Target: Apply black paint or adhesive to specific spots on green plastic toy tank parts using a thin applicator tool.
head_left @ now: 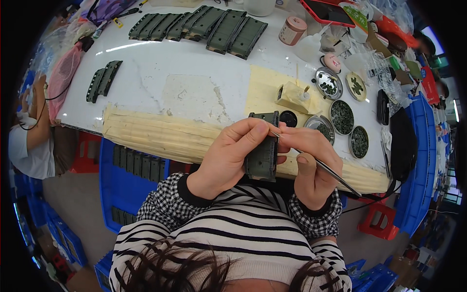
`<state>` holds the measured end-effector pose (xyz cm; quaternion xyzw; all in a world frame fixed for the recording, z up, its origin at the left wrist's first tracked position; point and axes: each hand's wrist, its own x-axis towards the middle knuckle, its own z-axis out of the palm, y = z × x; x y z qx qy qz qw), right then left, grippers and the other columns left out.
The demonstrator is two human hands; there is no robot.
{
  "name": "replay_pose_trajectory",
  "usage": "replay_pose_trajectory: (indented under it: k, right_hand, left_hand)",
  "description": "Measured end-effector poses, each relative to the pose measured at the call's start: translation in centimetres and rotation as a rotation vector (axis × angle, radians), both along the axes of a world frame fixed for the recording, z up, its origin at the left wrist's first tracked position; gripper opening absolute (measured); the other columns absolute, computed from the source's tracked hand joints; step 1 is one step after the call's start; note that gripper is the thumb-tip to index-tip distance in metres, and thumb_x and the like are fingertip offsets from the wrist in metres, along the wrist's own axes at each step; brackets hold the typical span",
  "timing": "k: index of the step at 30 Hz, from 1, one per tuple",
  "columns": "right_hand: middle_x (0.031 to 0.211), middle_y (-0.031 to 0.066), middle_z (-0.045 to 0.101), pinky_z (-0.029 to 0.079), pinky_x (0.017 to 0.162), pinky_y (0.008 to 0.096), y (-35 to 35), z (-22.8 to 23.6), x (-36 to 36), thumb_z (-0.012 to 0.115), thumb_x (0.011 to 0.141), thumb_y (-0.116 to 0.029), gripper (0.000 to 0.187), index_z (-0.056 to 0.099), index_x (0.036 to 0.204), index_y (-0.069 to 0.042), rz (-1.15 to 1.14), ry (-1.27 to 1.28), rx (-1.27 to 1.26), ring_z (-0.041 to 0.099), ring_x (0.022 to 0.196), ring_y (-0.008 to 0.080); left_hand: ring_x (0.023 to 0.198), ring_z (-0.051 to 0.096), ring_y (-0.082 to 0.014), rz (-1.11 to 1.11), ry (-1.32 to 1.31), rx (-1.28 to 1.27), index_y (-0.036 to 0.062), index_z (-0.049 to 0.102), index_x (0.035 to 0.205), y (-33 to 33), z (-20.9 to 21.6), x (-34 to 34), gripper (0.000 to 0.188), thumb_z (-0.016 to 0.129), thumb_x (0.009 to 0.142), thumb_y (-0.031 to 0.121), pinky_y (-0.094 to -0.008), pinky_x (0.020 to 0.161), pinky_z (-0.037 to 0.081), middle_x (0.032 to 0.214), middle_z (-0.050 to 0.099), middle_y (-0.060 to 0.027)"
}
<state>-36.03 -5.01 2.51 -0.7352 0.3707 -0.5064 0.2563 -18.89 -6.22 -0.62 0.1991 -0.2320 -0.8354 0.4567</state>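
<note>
Holds in the left hand (pixel 216 152) a dark green rectangular slab with bumpy, ridged long edges (pixel 262 163), close in front of the chest and over the long cream padded roll (pixel 160 134) along the near rim of the glossy white table (pixel 146 70), presumably for a near, clear look at the worked edge. Brings left thumb and forefinger together, with barely any gap, near the slab's upper right edge, probably as a brace against the tool's push; cannot tell how the other left fingers lie behind the slab. Closes the fingers of the right hand (pixel 314 158) around a slim silvery metal tool, seemingly tweezers (pixel 335 176), pen-like and slanting down to the right, likely for fine control of the tip at that same edge. Cannot tell whether anything small sits at the tip, nor how the far right fingertips press. Beyond the right hand, within easy reach of it, round shallow tins (pixel 331 117) with small dark green pieces (pixel 360 142), perhaps grouped there for short trips. Just left of these, a cream block-shaped holder (pixel 287 96) and a round black cap (pixel 288 118). Well apart at the table's back, a row of similar green slabs (pixel 194 25), seemingly out of the way of the elbows; below the table's left part, more in a blue plastic tray (pixel 108 194).
</note>
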Motion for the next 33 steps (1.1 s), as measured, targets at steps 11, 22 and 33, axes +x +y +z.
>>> replay_pose_trajectory:
  k: [11,22,33]
  right_hand:
    - [0.094,0.0138,0.067,0.051,0.082,0.0309,0.3,-0.7,0.1,0.051,0.099,-0.014,0.024,0.067,0.103,0.003,0.009,-0.22,0.183,0.063,0.081,0.017]
    - [0.092,0.0127,0.067,0.052,0.08,0.0285,0.5,-0.6,0.4,0.049,0.1,-0.016,0.027,0.066,0.103,0.004,-0.021,-0.179,0.175,0.064,0.08,0.0159]
    - [0.092,0.0131,0.067,0.049,0.079,0.0307,0.4,-0.7,0.0,0.047,0.101,-0.017,0.029,0.066,0.101,0.004,-0.101,-0.216,0.152,0.063,0.081,0.0181]
  left_hand:
    - [0.092,0.066,-0.0167,-0.029,0.012,0.044,-0.0005,0.057,0.105,0.1,0.2,-0.1,0.029,0.044,0.103,0.025,-0.0349,0.085,0.058,0.101,0.064,-0.0108]
    - [0.094,0.065,-0.0166,0.031,0.009,0.045,-0.0016,0.056,0.103,0.2,-0.1,-0.6,0.027,0.044,0.103,0.023,-0.0358,0.085,0.059,0.123,0.056,-0.0115]
    - [0.111,0.059,-0.0258,0.03,-0.004,0.056,0.009,0.033,0.14,0.2,0.8,0.6,0.04,0.041,0.102,0.015,-0.0451,0.099,0.05,0.135,0.047,-0.0179]
